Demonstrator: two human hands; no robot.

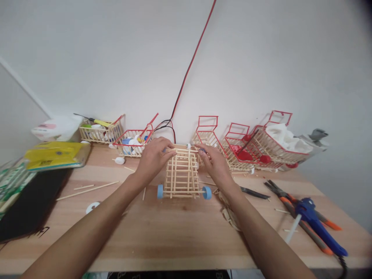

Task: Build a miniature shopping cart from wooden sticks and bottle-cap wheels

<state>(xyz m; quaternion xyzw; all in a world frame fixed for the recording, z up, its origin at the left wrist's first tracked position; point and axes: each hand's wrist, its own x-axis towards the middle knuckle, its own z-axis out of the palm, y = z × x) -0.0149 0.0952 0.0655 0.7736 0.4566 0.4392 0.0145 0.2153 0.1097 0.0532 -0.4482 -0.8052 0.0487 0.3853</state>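
1. Minding the glue gun (pixel 312 221) pays off: it lies across the pliers (pixel 287 198) on the worktop (pixel 180 236), at the right forearm's outer side. Elbow in.
2. White disc (pixel 92 207) and loose sticks (pixel 87 190) at left; better not to set anything down on them.
3. Blue wheels (pixel 207 192) on the near axle, one at each end. Sight along that axle to judge whether the frame sits level.
4. Cart (pixel 181 170): stick frame, centre, between the hands. Can't tell if it rests on the worktop or is lifted.
5. Left hand (pixel 157 153): thumb and fingers pinched at the cart's far left corner. Right hand (pixel 213 161): same, far right corner. Blue bits at both grips, probably wheels, mostly covered.
6. Best handling, as judged: light, equal pressure from both sides, in line with the far end. Uneven pushing could twist joints or snap thin sticks.
7. Red-trimmed carts (pixel 279 155) stand behind, by the wall; keep knuckles off them.
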